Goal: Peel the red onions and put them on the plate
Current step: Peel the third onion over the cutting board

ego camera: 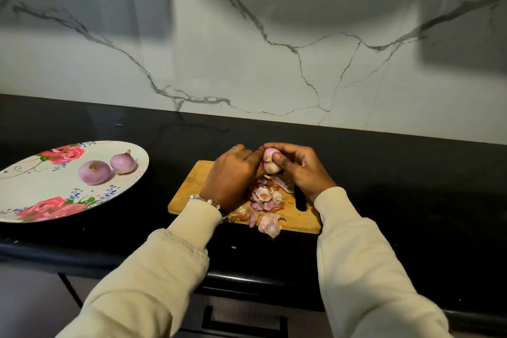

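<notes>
two peeled onions point(107, 170) lay side by side on the floral plate point(33, 189), well to the left of the work area — presumably the finished pile, kept apart from the scraps. a third onion point(271, 164) was held up over the far end of the wooden cutting board point(192, 186), so that loose skin could drop onto the board rather than the black counter point(411, 173). the heap of peels point(264, 200) directly beneath it fits that reading; a few pieces overhung the board's near edge.

right hand point(299, 170): fingers curled round the onion from the right, thumb pressed on its near face, acting as the clamp. left hand point(233, 173): fingertips closed against the onion's left side — apparently pinching a strip of skin, though the strip itself was mostly hidden. the onion sat between the two hands, touching both, and looked largely bare and pale purple. judged near the end of peeling; transfer to the plate not yet done.
</notes>
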The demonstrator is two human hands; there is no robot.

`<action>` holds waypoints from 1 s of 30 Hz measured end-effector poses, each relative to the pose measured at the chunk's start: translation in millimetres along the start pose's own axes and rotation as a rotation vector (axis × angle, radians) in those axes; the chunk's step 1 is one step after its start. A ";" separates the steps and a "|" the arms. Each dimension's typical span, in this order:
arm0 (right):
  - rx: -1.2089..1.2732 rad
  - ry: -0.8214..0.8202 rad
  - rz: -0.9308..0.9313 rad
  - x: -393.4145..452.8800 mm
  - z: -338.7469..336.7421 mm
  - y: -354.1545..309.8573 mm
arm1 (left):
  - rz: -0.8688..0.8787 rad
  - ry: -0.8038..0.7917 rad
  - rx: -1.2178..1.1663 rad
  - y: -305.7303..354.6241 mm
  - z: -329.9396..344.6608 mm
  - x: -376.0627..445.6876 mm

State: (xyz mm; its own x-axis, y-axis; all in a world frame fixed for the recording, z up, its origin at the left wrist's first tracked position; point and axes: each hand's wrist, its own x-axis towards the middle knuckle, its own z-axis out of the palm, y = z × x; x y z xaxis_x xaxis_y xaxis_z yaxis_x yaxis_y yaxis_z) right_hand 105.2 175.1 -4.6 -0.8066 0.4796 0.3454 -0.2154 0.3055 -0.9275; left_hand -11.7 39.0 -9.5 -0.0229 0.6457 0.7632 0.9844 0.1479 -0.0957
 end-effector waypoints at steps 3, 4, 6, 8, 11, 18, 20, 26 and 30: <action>0.012 -0.005 0.003 -0.4 1.9 -1.5 | 0.014 0.000 0.091 0.6 1.4 -0.2; 0.011 -0.004 0.006 -0.3 2.5 -1.7 | 0.008 -0.002 0.101 0.1 1.8 -0.4; 0.003 -0.001 0.011 -0.9 3.3 -2.1 | -0.010 -0.008 0.096 -0.2 2.3 -0.8; 0.000 -0.003 0.006 -1.4 3.1 -2.4 | -0.020 0.011 0.087 0.7 2.6 -0.7; -0.003 -0.009 -0.006 -1.5 3.0 -3.6 | -0.035 0.034 0.078 2.7 2.1 0.1; -0.041 -0.028 -0.020 -1.4 2.3 -5.0 | -0.101 0.021 0.035 3.4 2.3 -0.3; -0.045 -0.032 -0.021 -1.1 2.3 -5.4 | -0.116 0.025 0.026 4.2 3.0 -0.1; -0.045 -0.045 -0.015 -2.8 1.8 -6.1 | -0.193 0.077 -0.033 4.0 7.4 0.7; -0.052 -0.053 -0.022 -2.8 1.7 -6.8 | -0.257 0.103 -0.128 5.7 4.3 1.7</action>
State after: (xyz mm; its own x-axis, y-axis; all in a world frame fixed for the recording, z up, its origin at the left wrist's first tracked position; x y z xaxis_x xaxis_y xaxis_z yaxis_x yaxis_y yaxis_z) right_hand 108.0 170.3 0.4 -0.8306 0.4283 0.3558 -0.2056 0.3579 -0.9108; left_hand -6.9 44.2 -11.5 -0.2631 0.5189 0.8133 0.9626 0.1975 0.1854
